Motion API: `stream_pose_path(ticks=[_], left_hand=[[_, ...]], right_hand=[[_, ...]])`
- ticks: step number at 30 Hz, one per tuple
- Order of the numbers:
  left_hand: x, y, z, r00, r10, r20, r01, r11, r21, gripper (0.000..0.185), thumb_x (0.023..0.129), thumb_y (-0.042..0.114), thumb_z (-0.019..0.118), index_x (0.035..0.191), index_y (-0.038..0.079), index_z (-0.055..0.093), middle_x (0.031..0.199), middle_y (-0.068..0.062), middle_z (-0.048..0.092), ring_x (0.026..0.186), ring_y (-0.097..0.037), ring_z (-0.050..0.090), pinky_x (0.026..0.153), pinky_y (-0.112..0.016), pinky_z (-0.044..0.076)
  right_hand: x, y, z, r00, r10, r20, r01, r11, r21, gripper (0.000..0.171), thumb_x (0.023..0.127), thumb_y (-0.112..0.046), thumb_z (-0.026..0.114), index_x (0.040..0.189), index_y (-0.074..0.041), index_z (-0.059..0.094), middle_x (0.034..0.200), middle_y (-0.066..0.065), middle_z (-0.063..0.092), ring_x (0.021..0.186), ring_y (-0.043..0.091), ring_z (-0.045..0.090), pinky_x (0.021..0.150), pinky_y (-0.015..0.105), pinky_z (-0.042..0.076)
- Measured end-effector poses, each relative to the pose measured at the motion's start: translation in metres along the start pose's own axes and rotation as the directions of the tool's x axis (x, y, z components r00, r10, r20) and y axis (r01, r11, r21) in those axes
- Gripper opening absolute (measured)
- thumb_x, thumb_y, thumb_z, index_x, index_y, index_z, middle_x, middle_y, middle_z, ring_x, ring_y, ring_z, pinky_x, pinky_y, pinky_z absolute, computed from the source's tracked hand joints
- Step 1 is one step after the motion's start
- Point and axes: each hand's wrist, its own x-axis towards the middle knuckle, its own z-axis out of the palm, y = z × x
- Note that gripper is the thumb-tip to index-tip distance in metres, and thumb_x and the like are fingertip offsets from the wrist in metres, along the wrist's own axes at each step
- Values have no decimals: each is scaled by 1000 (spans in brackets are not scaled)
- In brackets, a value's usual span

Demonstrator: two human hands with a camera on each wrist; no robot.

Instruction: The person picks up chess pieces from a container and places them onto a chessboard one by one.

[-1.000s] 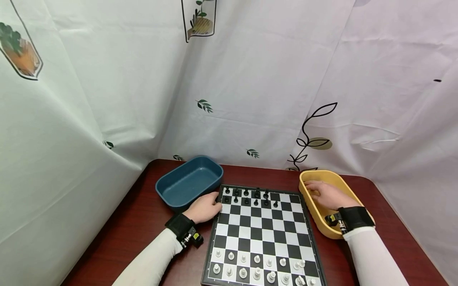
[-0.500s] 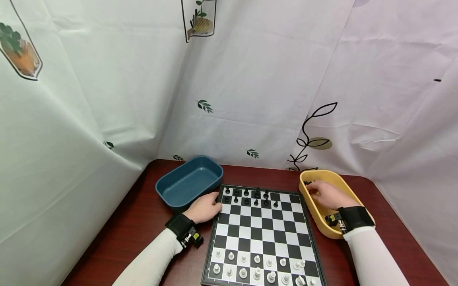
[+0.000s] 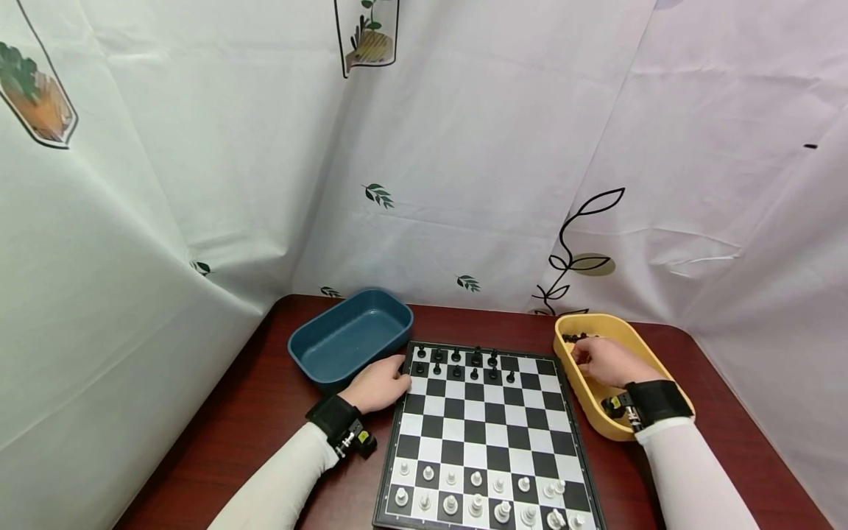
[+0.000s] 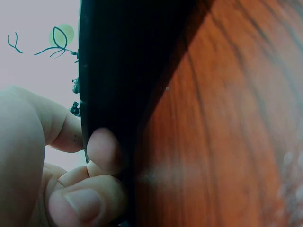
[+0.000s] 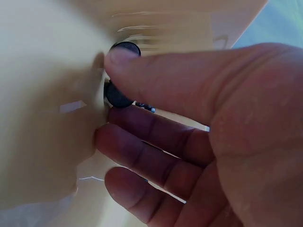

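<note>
1. Right hand (image 3: 606, 361): inside the yellow tray (image 3: 599, 412) at far right; drawn back toward the near side since 1 s ago, uncovering black pieces (image 3: 573, 338) at the tray's far end. A black piece (image 5: 118, 94) is pinched between thumb and fingers.
2. Left hand (image 3: 380, 383): unchanged, fingers curled on the far-left edge of the chessboard (image 3: 486, 434).
3. Blue tray (image 3: 347, 338): far left on the bench (image 3: 265, 412).
4. Judgement: 1 piece is being picked out for the board.

We count one board (image 3: 486, 434), two trays, blue (image 3: 350, 337) and yellow (image 3: 606, 383), and two hands, left (image 3: 379, 384) and right (image 3: 606, 361).
</note>
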Motion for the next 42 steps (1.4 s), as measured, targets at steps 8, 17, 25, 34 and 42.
stream_pose_path(ticks=[8,17,25,34,42], left_hand=[[1,0,0,1000,8,-1,-8,1000,-5,43,103,23,59,141,5,68,92,4,68,80,-13,61,84,-39,52],[1,-4,1,1000,9,13,-9,1000,-5,44,103,23,58,142,4,67,88,5,66,79,-13,61,84,-39,51],[2,-4,2,1000,6,13,-5,1000,-6,45,103,24,58,143,4,66,86,4,65,78,-13,61,84,-40,51],[1,-4,2,1000,12,2,-12,1000,-4,40,103,23,58,138,6,69,87,5,65,78,-13,61,83,-39,51],[1,-2,1,1000,10,-3,-10,1000,-8,44,103,23,59,141,3,67,88,4,66,79,-14,61,84,-40,52]], right_hand=[[-1,1,2,999,40,4,-40,999,9,16,87,-2,76,86,-14,66,81,-3,59,76,18,54,73,37,44],[-2,2,-1,995,97,21,-98,995,26,11,90,-5,72,100,-4,74,88,2,67,80,20,58,74,40,49],[-3,0,-6,995,91,-35,-91,996,15,8,94,-10,75,100,-5,78,93,3,73,79,21,61,75,42,51],[-4,1,-9,986,-3,-168,-6,998,-55,12,87,0,79,97,-6,80,91,2,75,81,20,64,77,45,54],[-3,-3,-16,976,-12,-215,3,999,-41,13,89,3,83,93,-8,78,89,0,73,83,20,66,79,48,56]])
